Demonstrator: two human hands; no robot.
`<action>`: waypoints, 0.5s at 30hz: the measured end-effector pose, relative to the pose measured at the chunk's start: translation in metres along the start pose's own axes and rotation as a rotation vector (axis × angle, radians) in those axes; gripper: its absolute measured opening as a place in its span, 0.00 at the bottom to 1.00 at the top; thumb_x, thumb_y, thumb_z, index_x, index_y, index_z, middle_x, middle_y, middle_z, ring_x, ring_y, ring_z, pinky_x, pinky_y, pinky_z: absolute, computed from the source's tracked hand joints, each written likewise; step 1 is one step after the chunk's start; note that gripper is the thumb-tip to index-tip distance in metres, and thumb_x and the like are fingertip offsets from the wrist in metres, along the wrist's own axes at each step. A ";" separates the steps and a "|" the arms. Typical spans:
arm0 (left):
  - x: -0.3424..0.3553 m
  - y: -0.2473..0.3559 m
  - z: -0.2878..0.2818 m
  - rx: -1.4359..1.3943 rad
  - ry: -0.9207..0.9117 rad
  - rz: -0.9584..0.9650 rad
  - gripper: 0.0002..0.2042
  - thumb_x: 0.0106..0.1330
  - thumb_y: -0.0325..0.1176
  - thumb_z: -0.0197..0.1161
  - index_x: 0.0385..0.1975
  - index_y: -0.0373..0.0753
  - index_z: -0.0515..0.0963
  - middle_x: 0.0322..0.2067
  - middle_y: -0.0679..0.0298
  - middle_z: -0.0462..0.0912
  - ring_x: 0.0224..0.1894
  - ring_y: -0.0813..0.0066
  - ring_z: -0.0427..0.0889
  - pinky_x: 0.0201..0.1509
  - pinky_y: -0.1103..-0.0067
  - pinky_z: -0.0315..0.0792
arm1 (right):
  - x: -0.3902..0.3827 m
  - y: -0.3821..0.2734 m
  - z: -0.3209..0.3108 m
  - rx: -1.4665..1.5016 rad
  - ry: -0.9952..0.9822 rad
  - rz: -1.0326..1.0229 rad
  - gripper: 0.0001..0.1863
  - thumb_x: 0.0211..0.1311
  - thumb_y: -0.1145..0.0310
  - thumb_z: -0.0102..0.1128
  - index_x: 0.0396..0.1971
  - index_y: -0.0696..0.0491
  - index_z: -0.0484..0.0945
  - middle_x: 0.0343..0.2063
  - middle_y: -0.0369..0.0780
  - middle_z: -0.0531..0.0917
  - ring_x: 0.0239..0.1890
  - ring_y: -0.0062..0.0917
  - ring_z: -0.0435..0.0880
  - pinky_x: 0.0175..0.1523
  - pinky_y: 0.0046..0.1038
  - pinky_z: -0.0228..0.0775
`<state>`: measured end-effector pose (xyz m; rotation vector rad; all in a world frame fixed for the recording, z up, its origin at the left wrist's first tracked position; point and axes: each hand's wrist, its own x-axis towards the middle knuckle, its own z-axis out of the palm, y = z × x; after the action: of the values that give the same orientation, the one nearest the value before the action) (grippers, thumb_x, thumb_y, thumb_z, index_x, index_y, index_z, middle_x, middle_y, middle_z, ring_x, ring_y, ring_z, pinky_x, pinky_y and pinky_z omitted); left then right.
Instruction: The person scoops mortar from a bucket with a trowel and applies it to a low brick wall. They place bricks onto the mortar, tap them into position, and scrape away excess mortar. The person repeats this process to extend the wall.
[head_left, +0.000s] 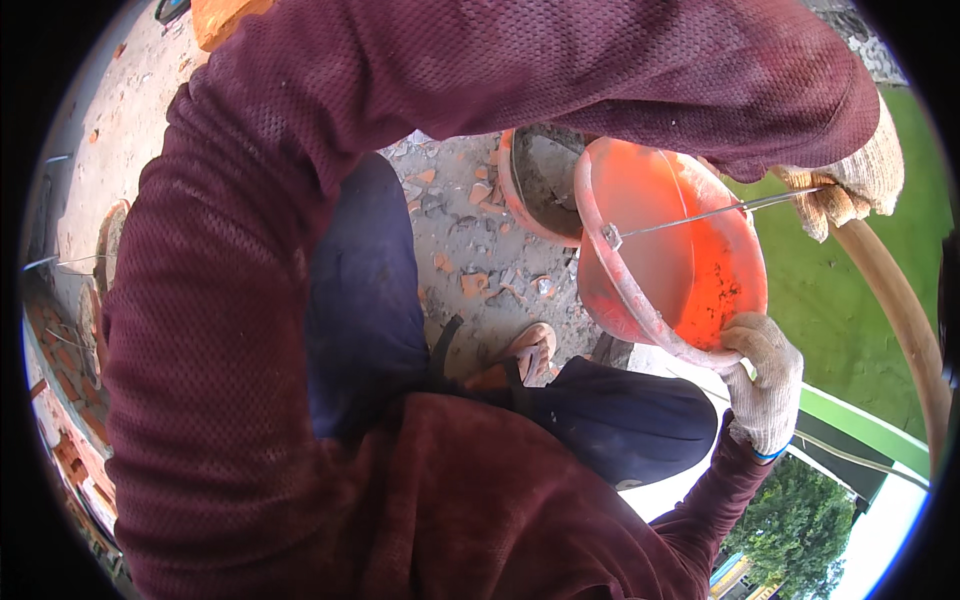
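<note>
An orange bucket (700, 280) is tipped, its mouth facing me and dark specks on its inner wall. Part of the inside looks paler; I cannot tell whether that is murky liquid. My left hand (850, 185), in a cream knitted glove, is closed around the bucket's wire handle (690, 217), which is drawn taut. Below, my right hand (768, 375), gloved alike, grips the bucket's rim. Behind it stands a second orange bucket (508, 190) with grey mortar-like stuff inside, partly covered by my left sleeve and the first bucket.
Broken brick pieces (474, 284) and grey rubble litter the ground around my sandalled foot (535, 345). A curved tan pole (895, 310) runs down from beside my left hand, before a green surface (840, 300). An orange block-like thing (220, 18) lies at the upper left.
</note>
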<state>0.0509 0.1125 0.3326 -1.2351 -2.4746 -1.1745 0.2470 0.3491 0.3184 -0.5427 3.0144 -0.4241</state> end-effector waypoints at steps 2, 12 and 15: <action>0.001 0.000 0.000 0.000 0.002 0.007 0.13 0.73 0.41 0.66 0.43 0.36 0.82 0.24 0.71 0.75 0.25 0.82 0.72 0.30 0.79 0.68 | -0.003 0.003 0.003 -0.007 0.014 0.000 0.16 0.52 0.62 0.77 0.33 0.58 0.83 0.33 0.45 0.85 0.36 0.44 0.86 0.43 0.35 0.79; -0.029 0.009 -0.024 0.059 0.059 -0.025 0.14 0.73 0.40 0.65 0.46 0.36 0.81 0.25 0.71 0.75 0.26 0.83 0.72 0.31 0.80 0.68 | 0.012 -0.023 -0.009 -0.027 0.177 -0.048 0.19 0.54 0.64 0.78 0.42 0.61 0.86 0.46 0.49 0.88 0.52 0.43 0.88 0.61 0.39 0.77; -0.049 0.010 -0.044 0.071 0.073 -0.068 0.14 0.73 0.40 0.65 0.47 0.36 0.81 0.26 0.71 0.75 0.27 0.83 0.72 0.31 0.80 0.68 | 0.048 -0.034 -0.010 0.024 0.235 -0.139 0.23 0.58 0.64 0.76 0.49 0.62 0.85 0.55 0.48 0.86 0.62 0.41 0.83 0.69 0.41 0.71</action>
<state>0.0807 0.0550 0.3479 -1.0784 -2.5004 -1.1161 0.2129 0.3043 0.3369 -0.7547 3.1997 -0.5690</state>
